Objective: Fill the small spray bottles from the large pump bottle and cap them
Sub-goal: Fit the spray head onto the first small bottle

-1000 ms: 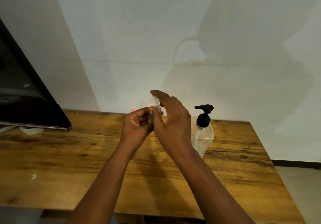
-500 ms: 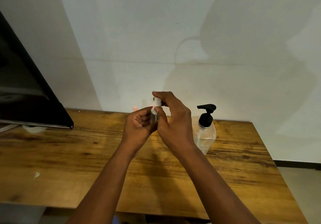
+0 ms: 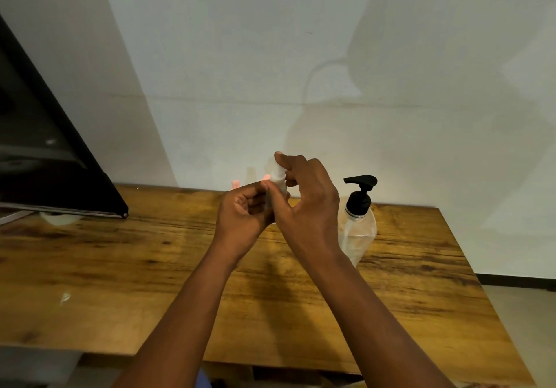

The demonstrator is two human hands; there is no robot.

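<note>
At the centre of the frame we see two bare hands meeting over a wooden table (image 3: pixel 120 267), working a small spray bottle (image 3: pixel 278 183) held upright between them. The left hand (image 3: pixel 243 216) curls its fingers round the bottle's lower body, which they hide almost wholly — only a sliver of clear plastic shows between the two hands. The right hand (image 3: pixel 310 204) comes in from the right, its thumb and forefinger bent round the white cap (image 3: pixel 277 172) at the top, the forefinger arching over it; the remaining fingers fold behind, out of our sight. Whether the cap is seated fully or part-way we cannot tell, and the bottle's fill level is hidden.

Just right of the hands, partly covered by the right wrist, stands the pump bottle (image 3: pixel 359 231) — clear, with a black pump head pointing left; its base is cut off by the forearm. Behind the hands, near the table's far edge, we make out pale pink blurs (image 3: pixel 235 183) and faint clear shapes against the wall (image 3: pixel 270 56), too indistinct to name. A dark screen (image 3: pixel 45 162) leans in at the left of the frame, its upper part cut by the border. Both forearms run off the bottom edge.
</note>
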